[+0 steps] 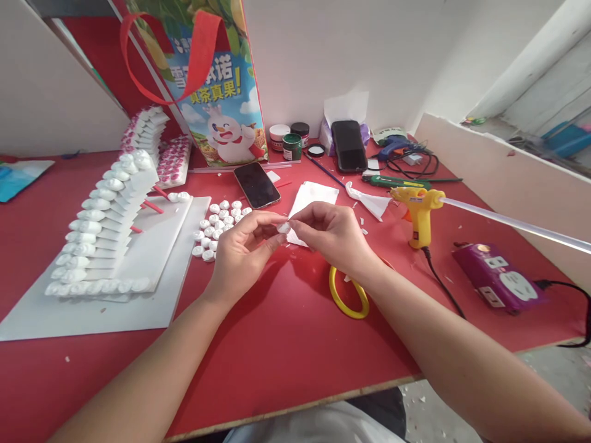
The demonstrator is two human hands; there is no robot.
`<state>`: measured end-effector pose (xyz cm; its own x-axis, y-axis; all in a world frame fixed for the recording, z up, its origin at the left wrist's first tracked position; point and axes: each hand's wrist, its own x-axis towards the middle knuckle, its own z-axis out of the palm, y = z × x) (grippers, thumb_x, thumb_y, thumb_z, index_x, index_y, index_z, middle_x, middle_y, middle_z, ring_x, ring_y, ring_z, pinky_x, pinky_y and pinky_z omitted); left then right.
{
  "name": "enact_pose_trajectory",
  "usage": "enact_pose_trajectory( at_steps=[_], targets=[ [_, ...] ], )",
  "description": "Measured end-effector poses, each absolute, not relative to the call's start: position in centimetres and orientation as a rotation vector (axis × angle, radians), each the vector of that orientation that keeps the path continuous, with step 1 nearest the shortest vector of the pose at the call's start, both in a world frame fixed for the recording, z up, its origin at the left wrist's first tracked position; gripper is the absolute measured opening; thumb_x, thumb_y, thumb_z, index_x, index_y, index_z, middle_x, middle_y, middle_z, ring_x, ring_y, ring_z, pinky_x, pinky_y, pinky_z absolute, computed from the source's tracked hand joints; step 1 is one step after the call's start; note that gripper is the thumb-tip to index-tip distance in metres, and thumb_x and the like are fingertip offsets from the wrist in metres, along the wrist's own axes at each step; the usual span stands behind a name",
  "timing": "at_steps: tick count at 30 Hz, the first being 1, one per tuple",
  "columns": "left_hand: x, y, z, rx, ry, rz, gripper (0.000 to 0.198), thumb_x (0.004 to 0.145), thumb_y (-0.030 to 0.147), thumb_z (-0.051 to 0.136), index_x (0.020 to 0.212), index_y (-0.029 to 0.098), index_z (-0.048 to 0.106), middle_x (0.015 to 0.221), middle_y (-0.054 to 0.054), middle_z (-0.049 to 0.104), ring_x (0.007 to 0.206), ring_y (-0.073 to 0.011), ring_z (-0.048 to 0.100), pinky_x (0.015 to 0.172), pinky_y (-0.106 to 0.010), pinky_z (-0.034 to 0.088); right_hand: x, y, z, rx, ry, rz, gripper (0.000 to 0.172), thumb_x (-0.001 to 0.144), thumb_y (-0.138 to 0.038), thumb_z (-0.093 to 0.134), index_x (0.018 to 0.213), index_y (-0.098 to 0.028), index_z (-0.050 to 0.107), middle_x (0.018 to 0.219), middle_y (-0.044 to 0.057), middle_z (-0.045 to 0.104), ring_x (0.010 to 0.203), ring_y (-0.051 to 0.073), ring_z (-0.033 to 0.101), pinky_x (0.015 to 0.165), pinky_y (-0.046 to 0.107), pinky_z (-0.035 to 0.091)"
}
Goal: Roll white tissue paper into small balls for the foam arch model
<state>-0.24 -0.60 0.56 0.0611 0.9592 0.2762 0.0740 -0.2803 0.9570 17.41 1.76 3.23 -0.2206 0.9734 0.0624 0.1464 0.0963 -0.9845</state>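
Observation:
My left hand [244,249] and my right hand [332,237] meet over the middle of the table, pinching a small white paper rosette [284,228] between their fingertips. The fingers partly cover it. Left of my left hand lies a cluster of similar white rosettes [210,232]. White paper sheets [314,195] lie just beyond my fingers. Yellow scissor-like handles [349,303] show under my right forearm, the rest being hidden. At the left, a curved white stepped model [108,237] edged with rosettes stands on a white board [152,314].
A yellow glue gun [420,218] and a purple power strip [498,277] with cords are at the right. Phones [257,186], paint jars [292,147] and a green cutter [397,181] sit farther back. A tall printed bag [221,80] stands behind the pink-edged model [143,132].

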Motion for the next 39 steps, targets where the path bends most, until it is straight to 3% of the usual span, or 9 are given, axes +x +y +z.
enact_pose_trajectory(
  at_steps=[6,13,23,28,32,36,39],
  targets=[
    [-0.2,-0.5,0.4,1.534,1.078,1.373,0.016,0.088,0.024,0.077,0.104,0.020,0.076,0.106,-0.006,0.071,0.098,-0.0186,0.068,0.093,-0.032,0.055,17.4,1.5,3.0,-1.221,-1.671,1.004,0.018,0.086,-0.032,0.065,0.078,-0.017,0.071,0.067,0.000,0.065,0.061,0.011,0.051,0.059,0.026,0.039],
    [0.1,-0.5,0.6,1.472,1.105,1.412,0.017,0.086,0.028,0.080,0.101,0.021,0.076,0.101,-0.005,0.072,0.096,-0.0179,0.068,0.091,-0.030,0.056,17.2,1.1,2.8,-1.173,-1.918,0.599,0.013,0.088,-0.020,0.060,0.076,-0.019,0.064,0.074,0.002,0.068,0.068,0.014,0.055,0.067,0.027,0.040],
    [0.3,-0.5,0.5,1.491,1.097,1.430,0.018,0.087,0.029,0.080,0.101,0.020,0.076,0.104,-0.006,0.072,0.098,-0.0185,0.068,0.093,-0.031,0.056,16.9,1.2,2.8,-1.278,-1.628,0.995,0.015,0.084,-0.033,0.065,0.077,-0.019,0.064,0.072,0.001,0.068,0.063,0.013,0.056,0.060,0.026,0.042],
    [0.3,-0.3,0.4,1.527,1.075,1.454,0.016,0.087,0.027,0.079,0.101,0.020,0.075,0.104,-0.006,0.069,0.098,-0.0172,0.067,0.093,-0.031,0.056,16.9,1.6,3.0,-1.281,-1.630,1.002,0.013,0.085,-0.030,0.063,0.079,-0.019,0.065,0.073,0.000,0.067,0.063,0.012,0.056,0.060,0.026,0.042],
    [0.2,-0.4,0.3,1.441,1.117,1.432,0.017,0.086,0.027,0.080,0.101,0.020,0.075,0.103,-0.006,0.070,0.097,-0.0177,0.067,0.094,-0.032,0.056,18.4,0.3,6.4,-1.464,-1.963,0.609,0.017,0.090,-0.024,0.059,0.073,-0.019,0.061,0.066,0.001,0.063,0.056,0.012,0.048,0.056,0.028,0.034],
    [0.1,-0.5,0.3,1.375,1.086,1.439,0.021,0.084,0.026,0.080,0.103,0.019,0.074,0.103,-0.006,0.071,0.094,-0.0184,0.069,0.091,-0.034,0.058,21.9,-3.0,10.0,-1.805,-2.303,-0.024,0.051,0.092,-0.041,0.065,0.052,-0.022,0.041,0.046,0.001,0.040,0.044,0.010,0.022,0.050,0.032,0.015],
    [0.1,-0.5,0.3,1.379,1.096,1.443,0.022,0.083,0.026,0.081,0.102,0.019,0.074,0.102,-0.006,0.071,0.093,-0.0185,0.069,0.089,-0.033,0.058,24.9,-4.7,10.5,-2.229,-2.192,-0.255,0.054,0.092,-0.045,0.065,0.051,-0.023,0.038,0.045,0.000,0.037,0.041,0.010,0.020,0.050,0.031,0.018]
  ],
)
